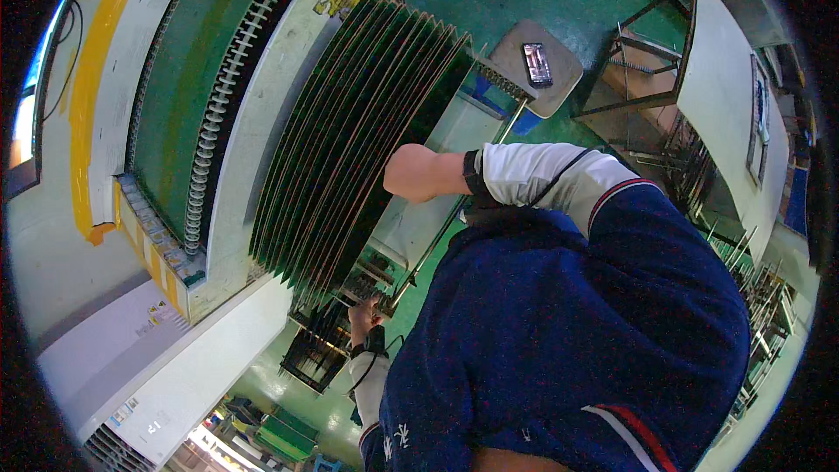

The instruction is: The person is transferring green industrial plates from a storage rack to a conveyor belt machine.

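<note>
A row of thin dark green panels with copper-coloured edges (350, 149), probably circuit boards, stands on edge in a rack in front of me. My right hand (415, 173) is at the near face of the closest panel. Its back is toward me and its fingers are hidden. Lower and to the left, my left hand (363, 322) is by the near end of the rack, beside a metal rod (419, 271). Its fingers look curled, but whatever they hold is too small and dark to tell.
To the left stands a white machine (262, 114) with a green bed (192, 70) and a line of pale rollers (214, 122). A stool (559, 70) at the upper right bears a phone (537, 65). A tilted white table (725, 114) is at the right.
</note>
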`<state>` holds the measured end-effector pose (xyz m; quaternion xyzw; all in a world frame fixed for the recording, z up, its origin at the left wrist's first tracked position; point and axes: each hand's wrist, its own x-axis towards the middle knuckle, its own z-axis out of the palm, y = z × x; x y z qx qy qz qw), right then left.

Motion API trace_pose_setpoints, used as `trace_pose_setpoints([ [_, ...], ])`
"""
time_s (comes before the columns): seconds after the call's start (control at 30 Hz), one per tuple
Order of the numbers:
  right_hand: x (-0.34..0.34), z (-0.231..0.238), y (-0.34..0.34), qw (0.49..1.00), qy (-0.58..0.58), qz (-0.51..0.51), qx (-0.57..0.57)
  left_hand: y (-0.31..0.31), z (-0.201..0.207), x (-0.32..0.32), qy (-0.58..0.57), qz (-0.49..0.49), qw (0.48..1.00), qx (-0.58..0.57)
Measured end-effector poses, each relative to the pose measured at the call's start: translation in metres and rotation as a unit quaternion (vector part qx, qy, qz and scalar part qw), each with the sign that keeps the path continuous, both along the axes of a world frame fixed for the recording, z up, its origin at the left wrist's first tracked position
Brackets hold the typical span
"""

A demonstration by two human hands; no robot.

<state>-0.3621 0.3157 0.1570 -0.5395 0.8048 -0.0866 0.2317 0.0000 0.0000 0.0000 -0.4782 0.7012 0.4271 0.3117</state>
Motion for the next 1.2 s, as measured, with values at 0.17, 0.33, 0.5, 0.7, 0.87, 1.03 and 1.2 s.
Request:
trace_pose_setpoints([
  [0.17,0.003,0.008,0.003,1.0,-0.001,0.006,-0.012,-0.028,-0.036,0.038,-0.026,-0.043,0.997,0.051],
  [0.33,0.003,-0.002,0.003,0.999,0.003,0.0,-0.035,-0.03,-0.043,0.047,0.052,-0.082,0.994,0.04],
  [0.5,0.002,-0.002,0.005,0.999,0.01,-0.018,-0.039,0.009,0.004,-0.002,0.055,0.021,0.998,0.016],
  [0.7,-0.001,0.004,0.002,0.999,0.005,0.003,-0.036,0.008,0.003,0.0,0.04,0.021,0.999,0.008],
  [0.87,-0.003,-0.003,0.0,0.999,0.009,0.001,-0.031,0.004,0.003,-0.006,0.002,0.05,0.999,0.02],
  [1.03,-0.004,-0.005,-0.003,0.998,0.017,0.011,-0.058,-0.008,-0.004,0.0,-0.135,0.147,0.978,0.055],
  [1.2,-0.006,-0.012,-0.003,0.998,0.011,0.006,-0.061,0.013,0.015,-0.009,0.031,0.033,0.999,-0.006],
])
